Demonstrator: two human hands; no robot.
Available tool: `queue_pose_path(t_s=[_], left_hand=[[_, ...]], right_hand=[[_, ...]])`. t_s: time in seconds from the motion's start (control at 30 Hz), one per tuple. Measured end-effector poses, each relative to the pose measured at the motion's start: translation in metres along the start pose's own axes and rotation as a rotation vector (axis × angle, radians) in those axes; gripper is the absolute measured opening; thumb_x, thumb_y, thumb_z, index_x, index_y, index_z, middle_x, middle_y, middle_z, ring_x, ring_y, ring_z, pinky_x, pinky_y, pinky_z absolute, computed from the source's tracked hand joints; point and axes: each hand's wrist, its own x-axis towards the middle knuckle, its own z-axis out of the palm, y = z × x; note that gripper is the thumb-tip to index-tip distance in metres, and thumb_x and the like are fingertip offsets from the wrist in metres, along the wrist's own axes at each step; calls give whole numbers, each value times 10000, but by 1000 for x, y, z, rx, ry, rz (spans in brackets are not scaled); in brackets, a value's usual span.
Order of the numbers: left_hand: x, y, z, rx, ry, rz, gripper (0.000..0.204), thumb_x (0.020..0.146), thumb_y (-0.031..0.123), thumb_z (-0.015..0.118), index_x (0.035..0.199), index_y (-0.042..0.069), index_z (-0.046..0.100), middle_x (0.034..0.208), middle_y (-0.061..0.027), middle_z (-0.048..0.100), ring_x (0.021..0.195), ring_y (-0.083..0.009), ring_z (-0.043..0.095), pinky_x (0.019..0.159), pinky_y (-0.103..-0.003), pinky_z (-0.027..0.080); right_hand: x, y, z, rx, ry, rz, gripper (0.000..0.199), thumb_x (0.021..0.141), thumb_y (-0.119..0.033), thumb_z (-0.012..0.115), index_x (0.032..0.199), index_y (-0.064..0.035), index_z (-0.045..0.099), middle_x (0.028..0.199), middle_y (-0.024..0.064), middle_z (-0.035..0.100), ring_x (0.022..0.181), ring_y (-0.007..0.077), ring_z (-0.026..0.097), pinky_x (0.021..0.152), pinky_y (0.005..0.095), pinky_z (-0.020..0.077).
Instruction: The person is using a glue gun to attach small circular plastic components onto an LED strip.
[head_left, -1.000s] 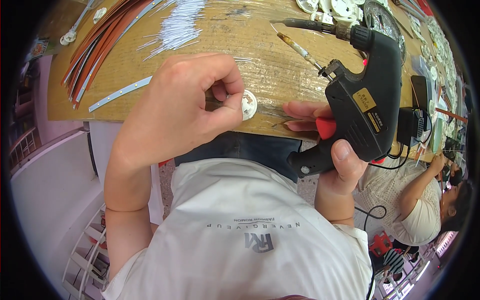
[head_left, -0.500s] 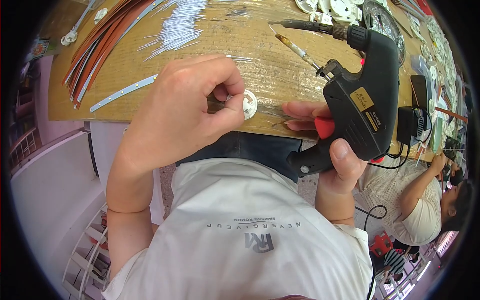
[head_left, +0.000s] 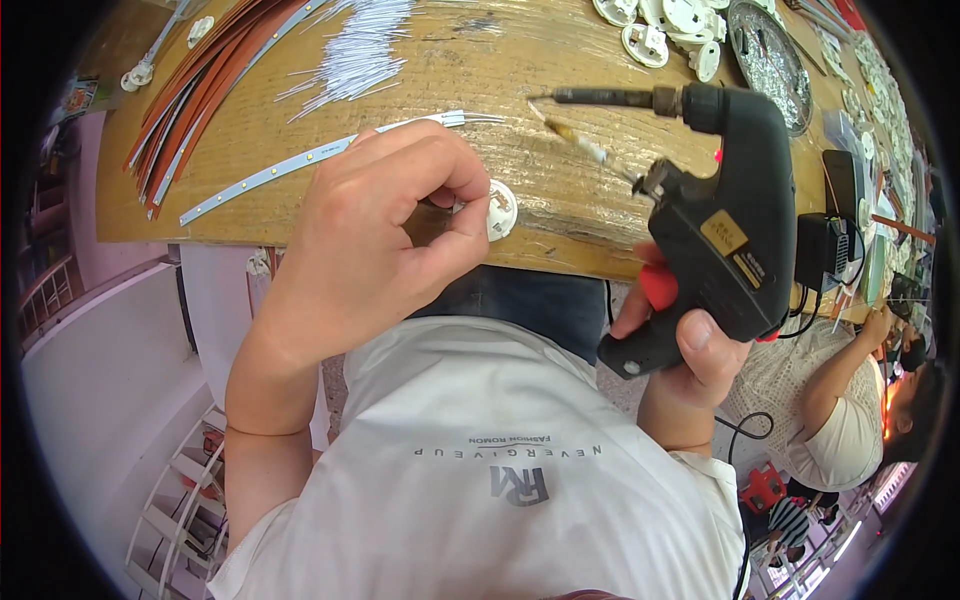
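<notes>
My left hand [head_left: 370,220] is closed in a pinch at the left edge of a small round white plastic part [head_left: 502,212] near the table's front edge. The fingertips are partly hidden behind the thumb. Beyond this hand lies a white LED strip [head_left: 250,185] with thin white wires at its right end. In my right hand [head_left: 705,355] is a black soldering gun [head_left: 715,275] with a red trigger, held by its grip. Its dark tip [head_left: 590,96] points left above the table, and a blurred solder feed tube [head_left: 585,143] slants below it.
Orange-brown and white strips [head_left: 200,95] lie at the far left, beside a pile of thin white wires [head_left: 355,55]. White round parts [head_left: 645,45] and a metal dish [head_left: 785,90] stand at the far right. A black adapter [head_left: 822,250] with cables sits near a co-worker [head_left: 840,400].
The soldering gun has moved a little nearer and to the right, and my right fingers have curled in. My left hand has shifted slightly nearer, uncovering more of the LED strip.
</notes>
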Motion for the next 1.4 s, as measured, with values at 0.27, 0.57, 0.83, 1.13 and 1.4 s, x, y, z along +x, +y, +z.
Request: queue_pose_path(t_s=[0.27,0.57,0.83,1.13,1.4], left_hand=[[-2,-1,3,-28,20,9,98,825,-94,741,866,-21,689,967,-83,738,833,-139,684,738,-257,539],[-5,1,2,-19,18,-25,102,827,-100,738,872,-19,694,989,-79,737,828,-126,663,726,-253,525],[-5,0,4,-22,34,-8,106,825,-98,740,867,-13,692,983,-81,738,838,-134,665,736,-256,521],[-5,1,4,-36,40,-17,104,828,-99,737,863,-14,690,980,-77,735,827,-127,659,728,-253,517],[-6,0,5,-23,45,-17,96,836,-104,735,858,-25,684,986,-75,735,818,-113,654,711,-240,516]], right_hand=[[-18,-11,-25,139,-40,280,756,852,-184,842,1488,75,525,1167,234,723,901,237,728,647,330,614],[-17,-12,-8,-46,99,235,391,755,-180,758,961,149,712,922,289,717,546,293,671,479,363,592],[-16,-12,-6,-25,127,234,377,757,-178,743,943,148,701,909,283,709,534,285,656,468,360,581],[-15,-12,-6,-30,114,233,376,752,-177,736,935,149,701,899,283,708,523,282,649,467,357,575],[-16,-13,-7,-37,98,224,363,766,-168,726,938,151,703,914,287,707,529,285,652,471,357,572]])
